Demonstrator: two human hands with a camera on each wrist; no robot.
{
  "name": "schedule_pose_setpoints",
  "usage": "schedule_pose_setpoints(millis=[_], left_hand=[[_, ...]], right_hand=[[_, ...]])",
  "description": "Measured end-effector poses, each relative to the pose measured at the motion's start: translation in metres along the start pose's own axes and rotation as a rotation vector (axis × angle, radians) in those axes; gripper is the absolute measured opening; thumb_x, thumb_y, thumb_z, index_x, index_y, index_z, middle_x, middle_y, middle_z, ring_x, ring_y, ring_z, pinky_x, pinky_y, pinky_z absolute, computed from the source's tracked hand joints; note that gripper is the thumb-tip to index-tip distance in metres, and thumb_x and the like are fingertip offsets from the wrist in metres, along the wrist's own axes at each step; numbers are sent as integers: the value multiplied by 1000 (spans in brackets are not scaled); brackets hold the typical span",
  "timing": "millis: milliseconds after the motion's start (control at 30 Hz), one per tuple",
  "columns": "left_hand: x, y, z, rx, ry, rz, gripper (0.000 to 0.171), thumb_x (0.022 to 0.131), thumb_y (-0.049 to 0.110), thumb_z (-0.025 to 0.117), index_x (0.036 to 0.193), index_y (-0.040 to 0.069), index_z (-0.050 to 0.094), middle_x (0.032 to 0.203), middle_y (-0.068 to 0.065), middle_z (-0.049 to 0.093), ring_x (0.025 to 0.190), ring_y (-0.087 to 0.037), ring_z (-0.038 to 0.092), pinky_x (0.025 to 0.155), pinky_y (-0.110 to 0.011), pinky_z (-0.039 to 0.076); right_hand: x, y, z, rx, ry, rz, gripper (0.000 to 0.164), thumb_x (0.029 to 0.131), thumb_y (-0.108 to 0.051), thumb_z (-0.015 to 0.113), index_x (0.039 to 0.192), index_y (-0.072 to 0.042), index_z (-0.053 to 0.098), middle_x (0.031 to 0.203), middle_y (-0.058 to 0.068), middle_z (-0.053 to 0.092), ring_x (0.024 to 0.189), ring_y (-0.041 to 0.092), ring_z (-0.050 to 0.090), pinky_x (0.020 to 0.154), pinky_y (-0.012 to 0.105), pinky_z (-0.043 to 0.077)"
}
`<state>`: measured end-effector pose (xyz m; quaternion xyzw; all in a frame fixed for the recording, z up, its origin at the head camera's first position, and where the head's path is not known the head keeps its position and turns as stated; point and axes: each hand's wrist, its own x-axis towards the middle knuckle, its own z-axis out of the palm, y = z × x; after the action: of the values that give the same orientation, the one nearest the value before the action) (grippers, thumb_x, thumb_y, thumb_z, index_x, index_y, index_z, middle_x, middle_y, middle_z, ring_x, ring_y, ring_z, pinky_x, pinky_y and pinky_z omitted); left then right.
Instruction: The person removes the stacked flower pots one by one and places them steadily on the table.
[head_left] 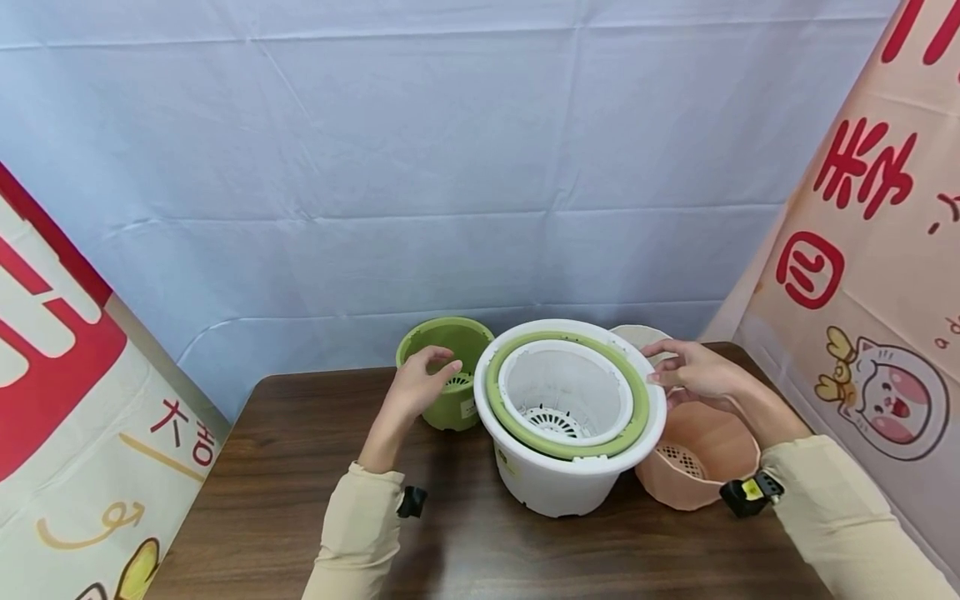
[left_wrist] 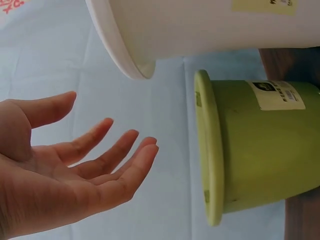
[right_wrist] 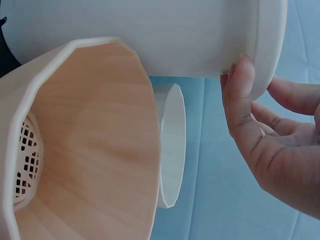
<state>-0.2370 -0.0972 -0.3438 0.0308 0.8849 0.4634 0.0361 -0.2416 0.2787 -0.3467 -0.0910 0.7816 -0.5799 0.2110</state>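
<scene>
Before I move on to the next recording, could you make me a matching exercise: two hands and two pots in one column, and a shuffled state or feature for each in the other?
Column one
1. Left hand
2. Right hand
3. Large white pot
4. Peach pot

Column two
A. Has small square holes in its base
B. Holding nothing
C. Has an inner green pot and an inner white pot nested in it
D. Pinching a white rim

Right pairs: 1-B, 2-D, 3-C, 4-A
</scene>
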Motion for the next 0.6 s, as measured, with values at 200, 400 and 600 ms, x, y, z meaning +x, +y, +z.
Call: schedule_pose_setpoints(millis=[200, 400, 600], left_hand=[[-1, 13, 2, 53, -42, 38, 32, 92, 29, 55, 118, 11, 58, 122, -7, 55, 114, -27, 48, 88, -45, 44], [-1, 23, 5, 75, -89, 61, 29, 92, 27, 56, 115, 11, 60, 118, -6, 58, 110, -26, 51, 84, -42, 47], [-1, 31, 9, 106, -128, 79, 26, 92, 24, 55, 112, 9, 63, 114, -8, 60, 107, -26, 53, 82, -40, 48]], right_hand=[[-1, 0, 0, 0, 0, -2, 49, 89, 5, 49, 130, 14, 22, 86, 12, 56, 71, 19, 61, 59, 35, 55], [-1, -1, 0, -3, 8, 4, 50, 89, 5, 50, 130, 14, 23, 86, 12, 56, 70, 19, 61, 59, 34, 55], [-1, -2, 1, -7, 15, 10, 50, 88, 6, 51, 130, 13, 24, 85, 12, 55, 69, 19, 61, 59, 34, 55]])
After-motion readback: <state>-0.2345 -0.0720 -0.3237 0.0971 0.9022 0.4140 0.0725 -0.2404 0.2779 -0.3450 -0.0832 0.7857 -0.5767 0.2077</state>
